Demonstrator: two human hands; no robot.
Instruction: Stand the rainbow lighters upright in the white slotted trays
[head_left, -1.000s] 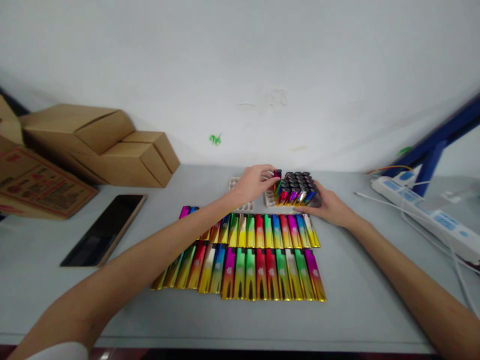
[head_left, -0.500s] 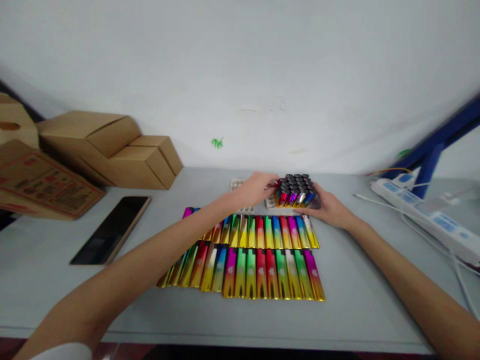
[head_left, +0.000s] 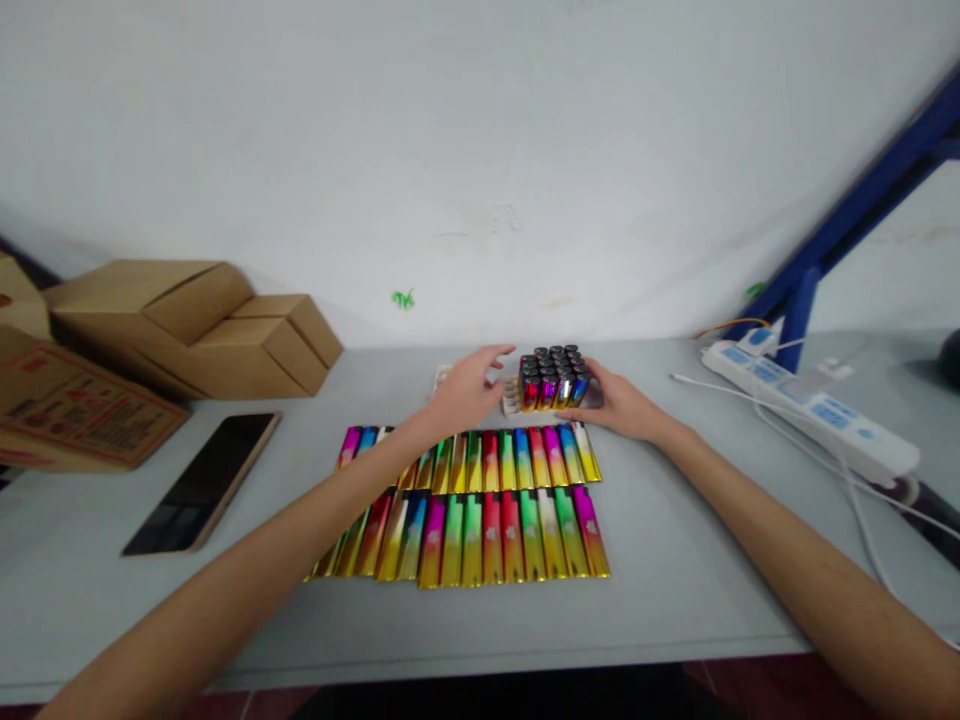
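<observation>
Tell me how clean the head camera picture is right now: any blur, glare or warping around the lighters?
Head view: wide-angle warping bends the table edge and the blue frame; the metallic sleeves glint, yet their colours read; the left hand and right hand are slightly soft; the block of lighters is small, caps hard to tell apart; light is even, shadows faint.

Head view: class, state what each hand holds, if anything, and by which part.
The right hand steadies the block of upright lighters by its right side. The left hand is open, holding nothing.
</observation>
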